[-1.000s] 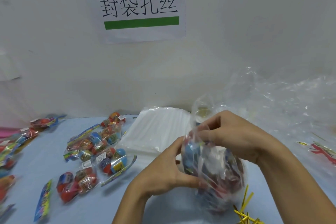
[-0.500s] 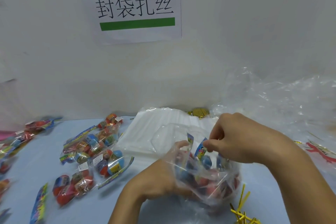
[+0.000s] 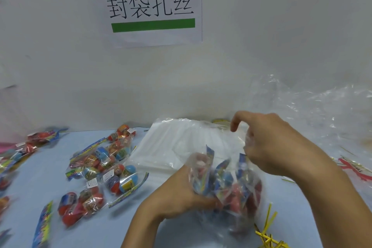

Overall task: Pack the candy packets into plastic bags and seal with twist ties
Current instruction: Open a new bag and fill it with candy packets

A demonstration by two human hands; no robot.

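Note:
A clear plastic bag (image 3: 231,185) holding several colourful candy packets sits on the table in front of me. My left hand (image 3: 181,193) grips the bag's left side, fingers curled into the plastic. My right hand (image 3: 267,143) pinches the bag's upper right edge and holds the mouth wide. Loose candy packets (image 3: 104,165) with red and blue eggs lie scattered to the left. Yellow twist ties (image 3: 265,233) lie at the lower right, beside the bag.
A stack of flat clear bags (image 3: 171,143) lies behind the held bag by the wall. Crumpled clear plastic (image 3: 322,119) fills the right side. A paper sign (image 3: 149,6) hangs on the wall. The table top (image 3: 50,167) is light blue.
The bag's gathered neck has come apart and its mouth is now spread wide. My right hand moved right and up with the bag's edge; the bag dropped lower onto the table.

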